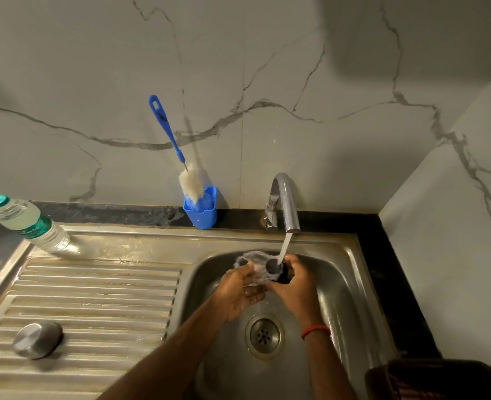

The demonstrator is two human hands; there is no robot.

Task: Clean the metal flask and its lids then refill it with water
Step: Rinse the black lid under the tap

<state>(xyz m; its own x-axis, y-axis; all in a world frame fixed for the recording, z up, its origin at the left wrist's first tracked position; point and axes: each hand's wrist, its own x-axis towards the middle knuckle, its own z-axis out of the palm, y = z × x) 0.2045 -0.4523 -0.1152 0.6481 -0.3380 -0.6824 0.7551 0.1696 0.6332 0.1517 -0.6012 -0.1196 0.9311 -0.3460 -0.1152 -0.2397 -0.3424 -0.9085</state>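
Both my hands are over the sink basin [342,287], under the running tap [284,200]. My right hand [296,290] grips a small dark round lid [273,266], and the water stream [284,246] falls straight into it. My left hand [238,293] holds a pale grey mesh scrubber [250,256] against the lid's left side. A domed metal lid [37,339] lies on the ribbed drainboard [100,298] at the lower left. No flask body shows clearly in this view.
A blue-handled bottle brush [166,131] stands in a blue holder [201,215] behind the sink. A plastic water bottle [27,223] stands at the drainboard's far left. The drain [264,336] sits below my hands. A dark brown object [434,379] fills the bottom right corner.
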